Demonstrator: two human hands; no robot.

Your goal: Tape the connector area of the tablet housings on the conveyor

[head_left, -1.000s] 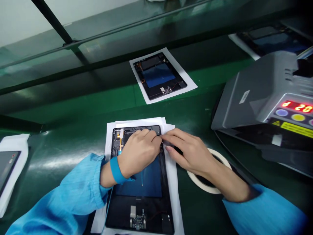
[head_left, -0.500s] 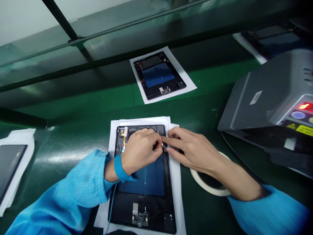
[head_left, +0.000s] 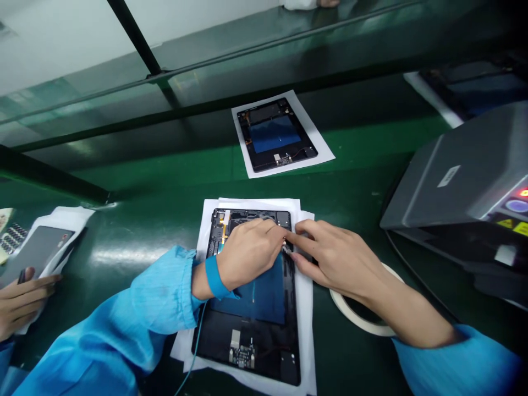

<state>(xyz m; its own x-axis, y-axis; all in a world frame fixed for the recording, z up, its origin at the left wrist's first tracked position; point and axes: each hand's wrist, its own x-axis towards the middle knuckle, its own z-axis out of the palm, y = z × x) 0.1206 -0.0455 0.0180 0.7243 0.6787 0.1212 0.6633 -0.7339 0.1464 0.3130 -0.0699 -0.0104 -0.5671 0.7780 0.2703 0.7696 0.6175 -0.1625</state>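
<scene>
An opened tablet (head_left: 272, 357) lies on white paper sheets in front of me, its circuit boards and large blue-covered inner panel exposed. My left hand (head_left: 251, 250), with a blue wrist strap (head_left: 214, 278) and cord, reaches over its upper half, fingers closed in a pinch near the right edge. From the right, my right hand (head_left: 336, 256) meets it there, its thumb and index finger closing at the same spot. A tiny silvery piece (head_left: 285, 248) shows between the fingertips; its kind is too small to tell. My left palm hides part of the tablet.
A second opened tablet (head_left: 305, 146) lies on paper farther back. A grey machine (head_left: 449, 181) with a lit display stands at the right, near a tape roll (head_left: 350, 316) under my right forearm. At left, another person's hand (head_left: 25, 302) touches a grey tablet-like panel (head_left: 47, 247).
My view has shifted left, so things appear farther right. Another person's hand has appeared on the panel at left. Both my hands stay at the tablet's upper right edge, fingers shifting slightly.
</scene>
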